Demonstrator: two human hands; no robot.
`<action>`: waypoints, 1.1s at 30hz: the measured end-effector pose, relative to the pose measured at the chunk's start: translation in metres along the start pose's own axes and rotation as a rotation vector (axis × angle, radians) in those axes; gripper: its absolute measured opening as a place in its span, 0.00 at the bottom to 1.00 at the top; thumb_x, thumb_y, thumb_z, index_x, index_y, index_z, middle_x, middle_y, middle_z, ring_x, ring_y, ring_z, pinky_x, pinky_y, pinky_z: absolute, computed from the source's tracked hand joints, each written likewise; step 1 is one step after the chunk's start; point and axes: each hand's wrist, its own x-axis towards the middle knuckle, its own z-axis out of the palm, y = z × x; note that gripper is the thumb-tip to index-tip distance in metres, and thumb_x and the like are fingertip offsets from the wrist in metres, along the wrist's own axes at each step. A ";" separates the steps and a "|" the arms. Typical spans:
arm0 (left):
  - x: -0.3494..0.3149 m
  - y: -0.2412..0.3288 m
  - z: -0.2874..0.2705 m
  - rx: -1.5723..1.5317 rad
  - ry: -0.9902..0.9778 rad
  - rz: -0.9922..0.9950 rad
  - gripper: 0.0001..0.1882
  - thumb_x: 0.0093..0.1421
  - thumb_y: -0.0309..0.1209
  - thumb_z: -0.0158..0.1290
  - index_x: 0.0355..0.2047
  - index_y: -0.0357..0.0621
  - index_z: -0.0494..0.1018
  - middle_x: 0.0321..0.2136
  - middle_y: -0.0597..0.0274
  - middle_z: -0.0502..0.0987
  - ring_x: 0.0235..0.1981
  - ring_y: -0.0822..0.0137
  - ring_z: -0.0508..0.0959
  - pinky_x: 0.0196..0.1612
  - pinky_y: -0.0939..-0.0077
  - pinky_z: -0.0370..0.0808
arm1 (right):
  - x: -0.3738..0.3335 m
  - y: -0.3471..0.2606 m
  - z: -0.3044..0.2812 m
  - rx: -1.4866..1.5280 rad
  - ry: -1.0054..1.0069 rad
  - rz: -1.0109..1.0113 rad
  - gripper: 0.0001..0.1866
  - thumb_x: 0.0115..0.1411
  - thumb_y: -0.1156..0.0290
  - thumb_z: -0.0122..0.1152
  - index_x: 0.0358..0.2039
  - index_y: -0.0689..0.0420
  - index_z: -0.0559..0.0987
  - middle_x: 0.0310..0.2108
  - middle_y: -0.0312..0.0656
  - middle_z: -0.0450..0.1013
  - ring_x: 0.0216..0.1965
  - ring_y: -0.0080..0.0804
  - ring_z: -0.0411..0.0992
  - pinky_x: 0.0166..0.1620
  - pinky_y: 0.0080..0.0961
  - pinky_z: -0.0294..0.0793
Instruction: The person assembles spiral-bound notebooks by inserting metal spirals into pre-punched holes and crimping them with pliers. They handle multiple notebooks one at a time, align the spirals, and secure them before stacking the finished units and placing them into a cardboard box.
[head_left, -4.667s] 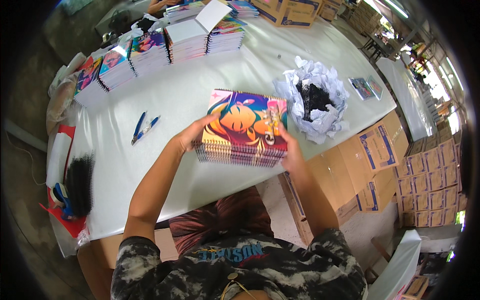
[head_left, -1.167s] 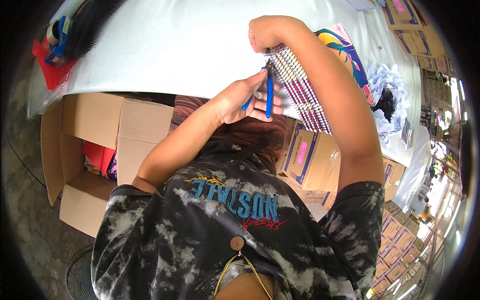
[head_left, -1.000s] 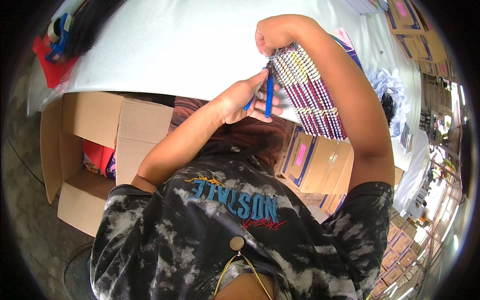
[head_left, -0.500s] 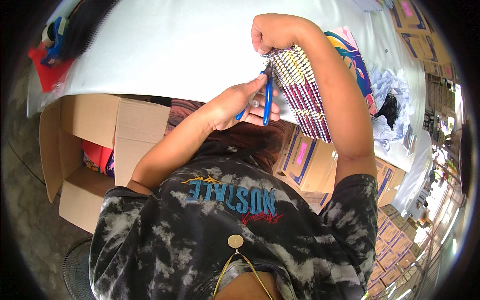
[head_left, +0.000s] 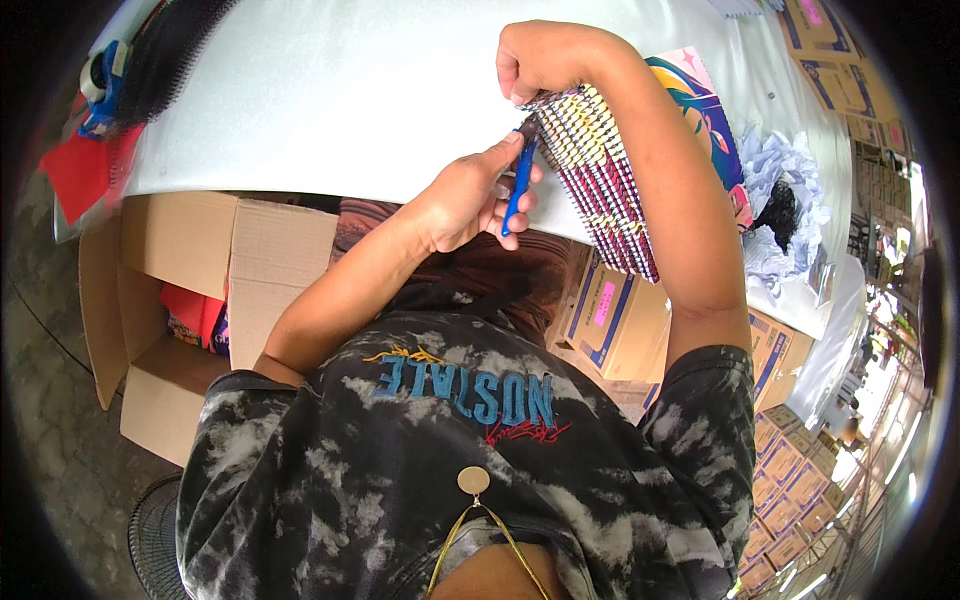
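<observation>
My left hand (head_left: 468, 195) grips blue-handled pliers (head_left: 518, 185), their tip at the near end of the wire spiral binding. My right hand (head_left: 545, 58) is closed on the top corner of a thick stack of spiral notebooks (head_left: 600, 175) with a colourful cover (head_left: 700, 110). The stack stands tilted on its edge at the front of the white table (head_left: 350, 90), its binding side facing me. My right forearm lies along the stack and hides part of the cover.
An open cardboard box (head_left: 180, 290) with red and coloured items stands on the floor at my left. Black spiral coils (head_left: 165, 45) and red scraps (head_left: 85, 170) lie at the table's left end. Crumpled white paper with black bits (head_left: 785, 195) sits right; several printed cartons (head_left: 790, 470) are stacked beyond.
Earlier the stack lay flat between both hands and the pliers lay on the table. Now it stands on edge, the left hand holds the pliers at the binding, shifting slightly along it.
</observation>
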 end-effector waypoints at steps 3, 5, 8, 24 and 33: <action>-0.006 0.001 0.005 0.044 0.025 0.001 0.29 0.65 0.52 0.31 0.46 0.38 0.64 0.30 0.55 0.72 0.33 0.57 0.78 0.29 0.70 0.77 | -0.003 -0.002 -0.001 0.040 0.019 -0.004 0.09 0.44 0.76 0.64 0.28 0.65 0.79 0.23 0.44 0.76 0.25 0.30 0.73 0.30 0.24 0.72; -0.011 0.004 0.012 0.058 0.008 0.014 0.29 0.65 0.52 0.30 0.46 0.38 0.64 0.31 0.53 0.73 0.34 0.56 0.78 0.31 0.69 0.77 | 0.000 0.000 0.000 0.043 0.003 -0.003 0.09 0.44 0.77 0.64 0.28 0.65 0.79 0.23 0.44 0.76 0.25 0.29 0.73 0.29 0.24 0.72; -0.003 0.007 0.011 0.056 -0.052 0.044 0.29 0.66 0.53 0.29 0.47 0.38 0.65 0.33 0.52 0.73 0.39 0.57 0.77 0.34 0.68 0.77 | -0.001 0.000 0.000 0.036 0.007 -0.015 0.09 0.44 0.77 0.64 0.28 0.65 0.79 0.23 0.44 0.76 0.25 0.30 0.73 0.30 0.25 0.72; -0.006 0.008 0.012 0.066 -0.018 0.086 0.28 0.65 0.53 0.30 0.42 0.39 0.65 0.24 0.61 0.69 0.26 0.63 0.74 0.31 0.69 0.77 | -0.008 -0.003 -0.004 0.095 0.027 0.011 0.08 0.43 0.78 0.63 0.27 0.63 0.79 0.25 0.44 0.76 0.26 0.30 0.73 0.31 0.25 0.71; -0.006 0.012 0.017 0.067 -0.079 0.101 0.31 0.65 0.54 0.30 0.47 0.38 0.65 0.35 0.48 0.75 0.37 0.59 0.78 0.35 0.72 0.76 | -0.025 -0.009 -0.014 0.014 -0.005 0.017 0.12 0.41 0.73 0.62 0.28 0.63 0.80 0.24 0.43 0.76 0.26 0.30 0.73 0.31 0.26 0.71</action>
